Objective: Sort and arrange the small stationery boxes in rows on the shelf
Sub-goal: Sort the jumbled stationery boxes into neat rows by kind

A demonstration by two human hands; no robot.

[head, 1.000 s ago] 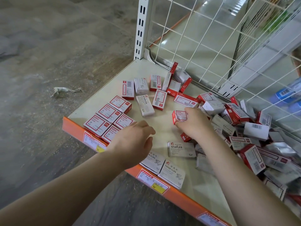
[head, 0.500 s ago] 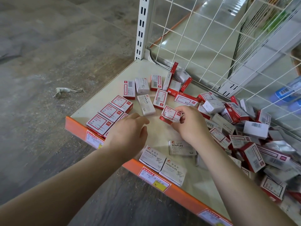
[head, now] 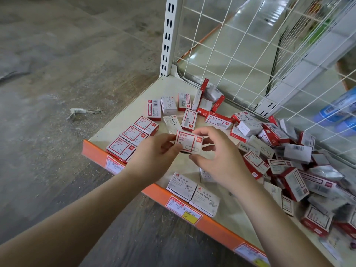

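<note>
A red-and-white paper clips box (head: 189,142) is held above the cream shelf (head: 123,120) between both hands. My left hand (head: 154,157) pinches its left end and my right hand (head: 219,160) grips its right end and underside. To the left, a row of red paper clips boxes (head: 133,137) lies flat near the orange front edge. Two white paper clips boxes (head: 192,193) sit side by side at the front edge under my right wrist. A white staples box (head: 172,123) lies behind the held box.
A loose heap of mixed red and white boxes (head: 289,162) covers the shelf's right side. More boxes (head: 185,103) lie scattered toward the back by the white wire grid (head: 250,54) and upright post (head: 169,35). An orange price strip (head: 183,209) lines the front edge.
My right hand carried a red box from the heap toward the middle and turned it face up. My left hand rose from the row of red boxes and took the box's left end.
</note>
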